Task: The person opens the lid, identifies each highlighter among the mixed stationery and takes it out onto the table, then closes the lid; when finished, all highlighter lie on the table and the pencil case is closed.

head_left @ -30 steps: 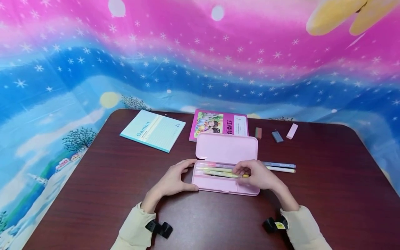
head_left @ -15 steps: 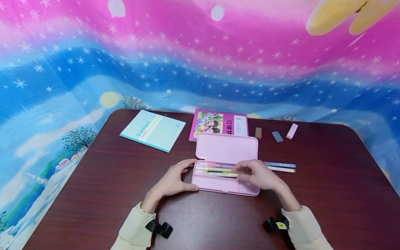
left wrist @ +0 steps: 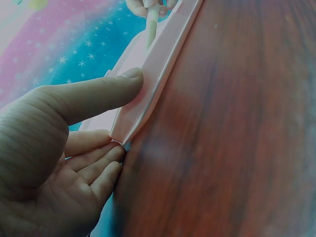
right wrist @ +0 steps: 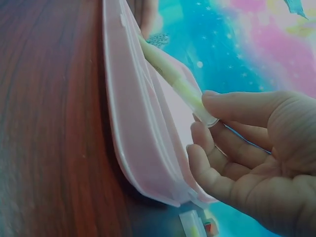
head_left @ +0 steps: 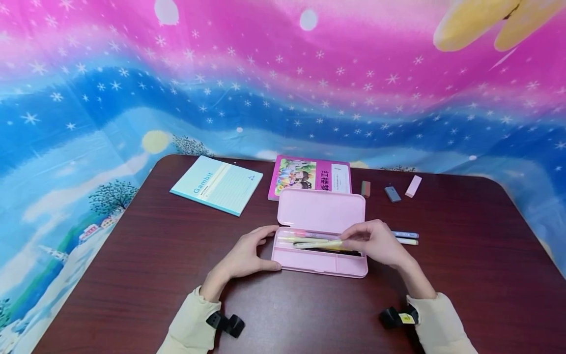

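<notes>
A pale yellow pen [head_left: 319, 244] is being pinched by the thumb and fingers of the right hand [head_left: 375, 244], slanted over the opened pink pencil case [head_left: 305, 261], where other pens [head_left: 301, 234] are laid. The case's left end is gripped by the left hand [head_left: 244, 254] (thumb pressed to the front wall). Behind, a pink book [head_left: 295, 173] is partly covered by the lid [head_left: 321, 210].

The left hand [left wrist: 49, 160] holds the end of a pink box [left wrist: 154, 81], thumb on its wall; beyond the thumb, the right hand [left wrist: 138, 7] grips a pen [left wrist: 152, 25]. Beside the thumb lies a table [left wrist: 224, 123].
</notes>
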Tool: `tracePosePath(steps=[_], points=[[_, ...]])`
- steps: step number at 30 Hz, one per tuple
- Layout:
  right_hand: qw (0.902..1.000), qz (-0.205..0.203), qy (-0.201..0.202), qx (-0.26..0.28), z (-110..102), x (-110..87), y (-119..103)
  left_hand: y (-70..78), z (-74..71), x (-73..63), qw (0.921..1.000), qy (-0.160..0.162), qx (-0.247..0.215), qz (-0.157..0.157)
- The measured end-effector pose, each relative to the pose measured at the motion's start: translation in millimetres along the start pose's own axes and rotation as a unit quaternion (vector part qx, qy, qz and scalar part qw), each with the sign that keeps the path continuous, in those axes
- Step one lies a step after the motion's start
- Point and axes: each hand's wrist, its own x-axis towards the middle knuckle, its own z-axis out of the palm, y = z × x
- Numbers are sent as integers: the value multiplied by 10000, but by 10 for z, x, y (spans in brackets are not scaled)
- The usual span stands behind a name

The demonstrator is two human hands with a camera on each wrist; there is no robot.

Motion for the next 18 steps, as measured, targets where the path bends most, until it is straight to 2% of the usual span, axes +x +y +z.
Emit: tracePosePath(steps=[3,8,10,14,18], points=[[9997,61,198,138,-34,-26,27,-1,2,4,10000,-2,4,21],[9944,335,294,955,-85,-55,98,-5,1,6,10000,-3,54,16],[9917,313,332,1202,-111,-62,108,-3,-2,3,10000,10,63,-13],[9895,216,480,1345,-180,-91,106,4,-5,4,10000,20,44,-31],[9862,384,577,1505,-258,-158,114,3,1,6,10000,7,46,-26]])
